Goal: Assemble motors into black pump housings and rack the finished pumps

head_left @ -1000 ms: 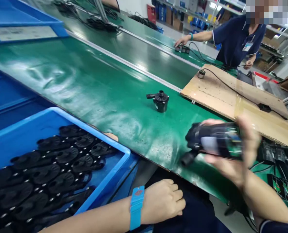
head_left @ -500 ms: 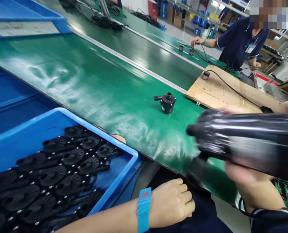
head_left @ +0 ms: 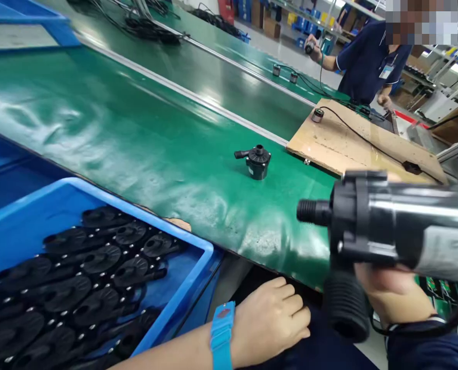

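Note:
A large black pump [head_left: 402, 221] with a ribbed outlet stub and a thick threaded inlet lies level in my right hand [head_left: 390, 288]. The fingers of that hand wrap round its underside, and its rear runs out of the picture. My left hand [head_left: 271, 321], with a blue wrist strap [head_left: 221, 334], rests palm down over my lap, its fingers curled and its palm hidden. It is apart from the pump. A smaller black pump [head_left: 258, 163] stands upright on the green bench mat [head_left: 167, 149], its side spout toward the left.
A blue tray [head_left: 209, 246] at the lower left holds several black pump housings. Beyond the mat lies a wooden board [head_left: 360, 136] with a small cylindrical part [head_left: 317, 115] and its cable. A co-worker [head_left: 367, 61] across the bench holds up a similar part. Green circuit boards show at lower right.
The pump in my right hand has turned, so its outlet and threaded inlet show plainly. Across the bench, the co-worker's hand has risen with a small part. My view has shifted slightly.

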{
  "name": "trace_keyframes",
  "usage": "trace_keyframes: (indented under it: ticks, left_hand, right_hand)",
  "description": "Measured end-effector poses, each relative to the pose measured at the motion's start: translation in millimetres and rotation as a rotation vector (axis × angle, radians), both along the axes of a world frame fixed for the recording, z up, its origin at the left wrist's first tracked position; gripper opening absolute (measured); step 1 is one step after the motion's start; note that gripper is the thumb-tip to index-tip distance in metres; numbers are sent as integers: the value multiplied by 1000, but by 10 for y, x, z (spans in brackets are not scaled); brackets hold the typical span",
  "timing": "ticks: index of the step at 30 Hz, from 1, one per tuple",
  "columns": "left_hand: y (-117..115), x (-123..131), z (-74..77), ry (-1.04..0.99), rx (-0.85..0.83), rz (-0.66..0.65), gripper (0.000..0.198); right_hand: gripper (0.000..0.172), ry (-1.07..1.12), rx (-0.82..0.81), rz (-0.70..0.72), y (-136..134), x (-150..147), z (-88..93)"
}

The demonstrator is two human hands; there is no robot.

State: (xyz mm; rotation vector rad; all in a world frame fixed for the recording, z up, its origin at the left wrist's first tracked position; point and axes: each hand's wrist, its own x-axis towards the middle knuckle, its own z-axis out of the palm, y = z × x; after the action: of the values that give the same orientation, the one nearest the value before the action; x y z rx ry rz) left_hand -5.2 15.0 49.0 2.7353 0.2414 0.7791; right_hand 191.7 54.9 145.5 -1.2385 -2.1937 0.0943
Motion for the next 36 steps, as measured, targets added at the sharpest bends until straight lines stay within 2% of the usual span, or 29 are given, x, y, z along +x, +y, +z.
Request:
trace_keyframes:
  ticks: [3,5,6,8,11,15,18,21,25,27,28,31,33,36]
  left_hand:
    - [-4,5,13,7,-69,15,18]
    - [-4,-1,9,13,-74,33,13]
    - [1,-7,3,19,-69,43,11]
    - [20,-23,-13,32,-48,57,11]
    - [52,-40,-4,61,-35,64,15]
    - [98,-42,137,67,-38,57,19]
    - [237,-57,312,41,22,104,20]
    - [532,-120,452,3,118,197,16]
    - [1065,-225,500,23,229,389,27]
    - [1337,-240,501,58,284,524,33]
    - [1474,-233,504,75,306,585,36]
    - [1909,-180,513,69,338,647,39]
    - [2207,-150,492,83,319,579,39]
    - [2572,-152,389,228,244,503,39]
  right_hand:
    - [80,126,-61,45,78,-174,-464]
    - [76,137,-148,46,142,-285,-762]
    - [77,139,-176,35,163,-304,-862]
    - [81,161,-199,-24,163,-244,-949]
    - [84,140,-250,-204,66,47,-889]
    - [78,-260,-369,-458,-67,483,-749]
    - [76,-502,-491,-572,-88,633,-672]
    - [75,-583,-593,-588,-106,720,-546]
    - [70,-590,-725,-377,-47,1074,-209]
    - [66,-492,-710,-354,138,1344,-9]
    - [58,-430,-670,-391,291,1476,78]
    - [37,-312,-551,-523,970,1777,220]
    - [36,-276,-511,-579,1530,1875,182]
    - [47,-217,-460,-662,2338,1902,-33]
